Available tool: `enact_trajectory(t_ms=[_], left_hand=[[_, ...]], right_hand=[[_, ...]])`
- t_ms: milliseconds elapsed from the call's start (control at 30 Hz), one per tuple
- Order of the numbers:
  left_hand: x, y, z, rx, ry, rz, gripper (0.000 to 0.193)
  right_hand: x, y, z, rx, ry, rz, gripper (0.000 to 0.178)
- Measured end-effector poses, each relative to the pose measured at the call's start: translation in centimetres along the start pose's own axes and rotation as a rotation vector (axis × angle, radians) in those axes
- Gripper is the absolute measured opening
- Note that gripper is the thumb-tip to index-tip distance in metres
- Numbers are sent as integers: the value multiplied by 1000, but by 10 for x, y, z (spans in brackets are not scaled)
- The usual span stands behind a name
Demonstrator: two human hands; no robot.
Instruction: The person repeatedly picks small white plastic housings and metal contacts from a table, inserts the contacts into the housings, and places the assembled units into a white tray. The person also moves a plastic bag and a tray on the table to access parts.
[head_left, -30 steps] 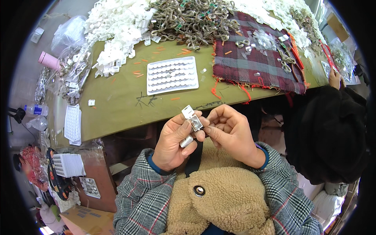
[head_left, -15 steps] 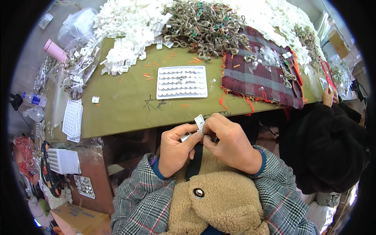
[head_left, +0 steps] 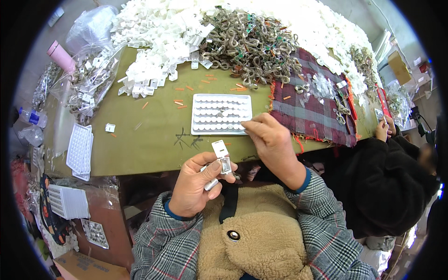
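Note:
My left hand [head_left: 193, 182] is closed around a small white plastic case [head_left: 226, 165], whose hinged lid [head_left: 220, 149] stands raised. Another whitish piece [head_left: 211, 184] shows between the lower fingers of that hand. Over the table's near edge, my right hand [head_left: 270, 140] reaches to a white tray [head_left: 199, 130] with rows of round white pieces. Its thumb and forefinger are pinched together at the tray's near right corner. Whatever lies between those fingertips is too small to make out.
Heaps of white plastic cases [head_left: 154, 60] and grey cord loops [head_left: 247, 42] cover the table's far side. Orange strips [head_left: 180, 103] lie scattered around the tray. A plaid cloth [head_left: 317, 109] is at right, stacked white trays [head_left: 79, 149] at left. A person in black [head_left: 378, 186] sits at right.
My hands have parted. The right has moved forward from the case to the tray's near right corner. The left keeps the case, now lower and farther left, its inside showing.

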State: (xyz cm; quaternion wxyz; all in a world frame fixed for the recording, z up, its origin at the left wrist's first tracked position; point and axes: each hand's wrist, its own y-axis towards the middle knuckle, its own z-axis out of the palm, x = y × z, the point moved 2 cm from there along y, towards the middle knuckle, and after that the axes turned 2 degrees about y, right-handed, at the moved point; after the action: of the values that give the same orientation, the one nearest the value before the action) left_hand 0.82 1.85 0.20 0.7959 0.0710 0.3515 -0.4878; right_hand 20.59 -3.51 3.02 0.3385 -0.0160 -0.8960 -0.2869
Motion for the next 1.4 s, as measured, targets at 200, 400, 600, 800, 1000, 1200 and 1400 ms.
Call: enact_trajectory(t_ms=[200, 400, 600, 800, 1000, 1200, 1400], left_hand=[[-10, 5, -8, 32, -58, -21, 25], [-11, 10, -13, 57, -69, -17, 27], [-12, 13, -12, 53, -129, -9, 24], [-11, 13, -9, 13, -113, 28, 25], [-5, 12, -4, -18, -95, 70, 25], [11, 5, 17, -26, 45, 81, 22], [26, -2, 26, -19, 76, 75, 18]], right_hand=[[-9, -1, 20, 56, -187, -51, 23], [-12, 10, 9, 60, -110, 36, 16], [-19, 18, 11, 144, -249, -89, 27], [-21, 15, 7, 135, -229, -117, 30], [9, -7, -6, 87, 228, 113, 21], [38, -28, -17, 37, 319, 73, 24], [54, -42, -22, 89, 227, -78, 33]])
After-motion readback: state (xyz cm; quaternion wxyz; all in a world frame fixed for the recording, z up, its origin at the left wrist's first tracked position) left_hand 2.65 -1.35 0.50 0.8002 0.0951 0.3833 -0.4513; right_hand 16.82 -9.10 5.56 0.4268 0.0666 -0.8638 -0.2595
